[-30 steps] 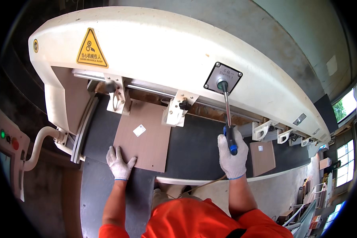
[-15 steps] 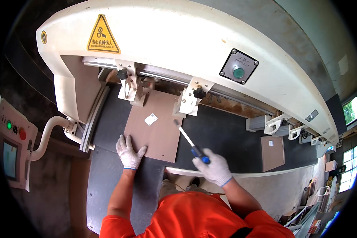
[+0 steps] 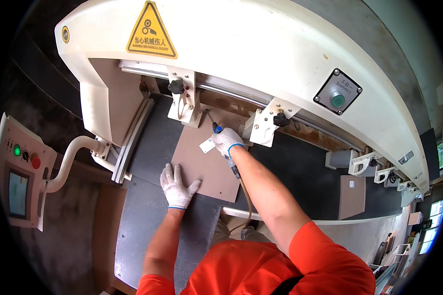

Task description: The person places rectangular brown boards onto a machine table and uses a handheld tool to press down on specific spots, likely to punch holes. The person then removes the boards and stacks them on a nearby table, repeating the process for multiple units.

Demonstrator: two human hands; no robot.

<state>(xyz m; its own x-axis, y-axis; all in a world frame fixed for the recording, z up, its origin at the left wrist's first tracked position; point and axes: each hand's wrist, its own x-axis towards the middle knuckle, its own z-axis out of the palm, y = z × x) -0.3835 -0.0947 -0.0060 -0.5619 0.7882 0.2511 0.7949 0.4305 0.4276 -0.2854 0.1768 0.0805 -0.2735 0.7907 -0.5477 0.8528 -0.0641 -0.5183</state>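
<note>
A flat brown panel (image 3: 214, 172) with small holes near its near edge lies on the dark tabletop (image 3: 157, 201), its far end between two white brackets. My left hand (image 3: 176, 188), in a white knit glove, lies flat at the panel's left near edge, fingers spread. My gloved right hand (image 3: 228, 141) is wrapped round a hose-fed wand (image 3: 235, 169) with a blue-and-black body. Its thin nozzle (image 3: 209, 116) points toward the panel's far end, beside the left bracket (image 3: 183, 101). A white label (image 3: 207, 145) on the panel is partly covered by my right hand.
A cream machine beam (image 3: 241, 34) arches across the far side, with a green button (image 3: 337, 100). The right bracket (image 3: 268, 123) has a black knob. A control panel (image 3: 24, 172) stands at left. Another brown panel (image 3: 352, 196) lies at right. A hose (image 3: 247, 196) hangs over the front edge.
My right hand has carried the wand forward and left over the panel, to its far end. My left hand stays at the panel's left near edge. The view has shifted left.
</note>
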